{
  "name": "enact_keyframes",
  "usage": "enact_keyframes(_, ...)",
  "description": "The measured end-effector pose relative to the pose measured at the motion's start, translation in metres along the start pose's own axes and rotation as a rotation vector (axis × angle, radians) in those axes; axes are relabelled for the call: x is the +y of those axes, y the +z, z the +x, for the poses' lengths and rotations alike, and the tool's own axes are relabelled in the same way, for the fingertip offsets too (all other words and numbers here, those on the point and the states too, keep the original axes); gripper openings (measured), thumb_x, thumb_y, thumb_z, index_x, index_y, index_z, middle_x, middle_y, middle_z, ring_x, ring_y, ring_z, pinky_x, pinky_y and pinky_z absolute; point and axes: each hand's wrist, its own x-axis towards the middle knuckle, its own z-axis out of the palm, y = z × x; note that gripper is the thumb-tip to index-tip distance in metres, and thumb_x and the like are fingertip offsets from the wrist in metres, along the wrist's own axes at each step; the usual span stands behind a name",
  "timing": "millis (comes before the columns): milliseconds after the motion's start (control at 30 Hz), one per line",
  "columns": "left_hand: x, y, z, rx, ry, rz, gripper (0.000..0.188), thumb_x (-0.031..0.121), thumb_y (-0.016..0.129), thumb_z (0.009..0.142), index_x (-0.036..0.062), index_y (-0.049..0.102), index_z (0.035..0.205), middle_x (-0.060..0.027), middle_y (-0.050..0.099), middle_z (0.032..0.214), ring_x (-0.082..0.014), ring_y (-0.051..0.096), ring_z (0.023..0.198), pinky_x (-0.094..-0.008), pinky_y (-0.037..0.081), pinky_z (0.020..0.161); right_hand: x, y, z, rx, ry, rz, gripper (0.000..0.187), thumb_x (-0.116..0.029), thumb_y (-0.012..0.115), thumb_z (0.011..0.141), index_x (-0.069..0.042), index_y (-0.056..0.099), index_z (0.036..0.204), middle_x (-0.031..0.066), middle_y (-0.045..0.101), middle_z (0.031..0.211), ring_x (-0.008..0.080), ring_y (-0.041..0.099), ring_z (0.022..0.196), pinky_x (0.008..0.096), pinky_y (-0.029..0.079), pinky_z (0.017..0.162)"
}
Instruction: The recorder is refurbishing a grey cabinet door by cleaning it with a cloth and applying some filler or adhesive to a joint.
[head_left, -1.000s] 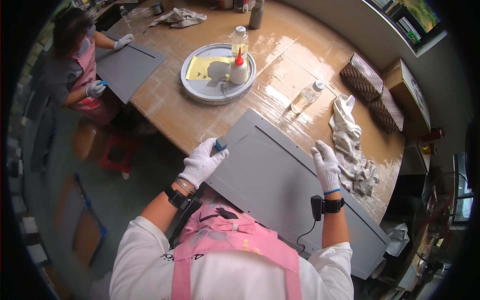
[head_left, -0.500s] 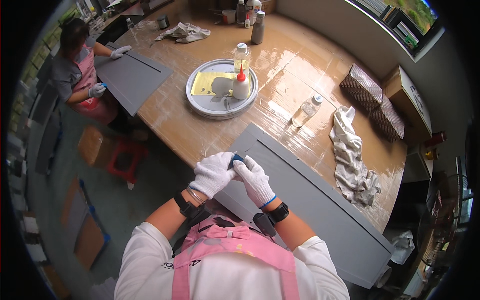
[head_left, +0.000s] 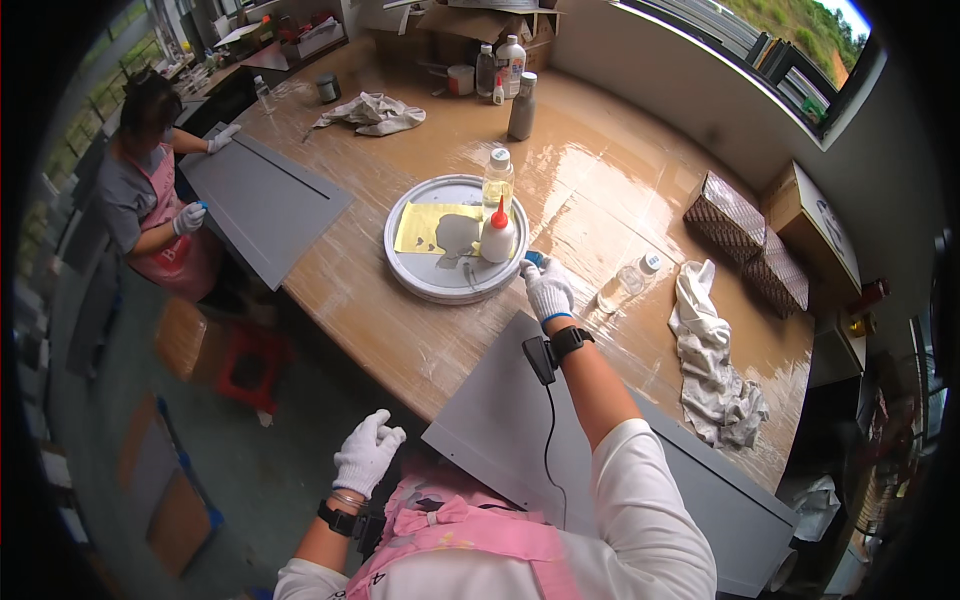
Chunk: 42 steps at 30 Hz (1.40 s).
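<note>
My right hand [head_left: 550,290], in a white knit glove, reaches over the table beside the right rim of a round grey lid [head_left: 410,272]. A small flat blue piece [head_left: 535,258] is pinched in its fingertips; its exact kind does not show. On the lid lie a yellow sheet [head_left: 415,228] with grey paste [head_left: 458,236], a white squeeze bottle [head_left: 497,243] with a red tip, and a clear bottle [head_left: 498,180]. My left hand [head_left: 366,455], also gloved, hangs off the table edge, fingers loosely apart, holding nothing. Below my right arm lies a grey panel [head_left: 500,420].
A bottle of clear liquid [head_left: 628,283] and a stained cloth [head_left: 705,350] lie right of my right hand. Patterned boxes [head_left: 730,220] stand by the wall. At left, a co-worker [head_left: 150,190] handles another grey panel [head_left: 265,200]. A red stool [head_left: 250,365] is on the floor.
My hands have parted: the right went forward to the lid with the blue piece, the left let go and drew back off the panel. The view has shifted, so the table sits lower.
</note>
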Motion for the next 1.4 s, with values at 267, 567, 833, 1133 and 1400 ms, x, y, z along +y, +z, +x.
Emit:
enact_keyframes(267, -0.079, -0.009, -0.046, 0.135, -0.193, -0.116, 0.054, 0.035, 0.070, 0.088, 0.0015, 0.057, 0.130, -0.0150, 0.071, 0.106, -0.0244, 0.068, 0.093, -0.0369, 0.054, 0.085, -0.013, 0.029, 0.044, 0.069, -0.050, -0.137, 0.040, -0.048, 0.056, 0.095, -0.017, 0.065, 0.119, 0.0207, 0.069, 0.108, 0.0398, 0.064, 0.103, 0.0491, 0.050, 0.088)
enact_keyframes(567, -0.083, -0.011, -0.044, 0.080, -0.239, -0.109, 0.052, 0.029, 0.069, 0.090, 0.0002, 0.056, 0.132, -0.0166, 0.068, 0.115, -0.0240, 0.067, 0.103, -0.0348, 0.052, 0.090, 0.000, 0.026, 0.054, -0.027, -0.174, -0.248, 0.044, -0.045, 0.042, 0.100, -0.014, 0.060, 0.126, 0.0251, 0.067, 0.109, 0.0423, 0.064, 0.103, 0.0506, 0.050, 0.089)
enact_keyframes(833, -0.087, -0.008, -0.039, 0.097, -0.182, -0.117, 0.052, 0.035, 0.068, 0.090, 0.0022, 0.058, 0.129, -0.0172, 0.069, 0.111, -0.0273, 0.068, 0.100, -0.0380, 0.053, 0.088, -0.004, 0.021, 0.053, -0.113, -0.178, -0.256, 0.046, -0.042, 0.042, 0.100, -0.008, 0.055, 0.129, 0.0262, 0.065, 0.115, 0.0439, 0.061, 0.108, 0.0504, 0.048, 0.092)
enact_keyframes(1133, -0.092, -0.007, -0.046, 0.105, -0.185, -0.093, 0.052, 0.037, 0.068, 0.090, 0.0031, 0.058, 0.129, -0.0168, 0.070, 0.109, -0.0285, 0.067, 0.099, -0.0392, 0.053, 0.088, -0.012, 0.013, 0.037, -0.105, -0.145, -0.249, 0.047, -0.045, 0.044, 0.100, -0.009, 0.055, 0.127, 0.0267, 0.066, 0.111, 0.0437, 0.063, 0.106, 0.0516, 0.049, 0.090)
enact_keyframes(1400, -0.097, -0.002, -0.043, 0.092, -0.233, -0.086, 0.051, 0.039, 0.066, 0.090, 0.0053, 0.059, 0.128, -0.0138, 0.071, 0.106, -0.0278, 0.068, 0.098, -0.0403, 0.052, 0.088, -0.013, 0.012, 0.035, -0.050, -0.096, -0.336, 0.055, -0.050, 0.053, 0.094, -0.008, 0.053, 0.130, 0.0279, 0.065, 0.111, 0.0457, 0.062, 0.103, 0.0529, 0.050, 0.086)
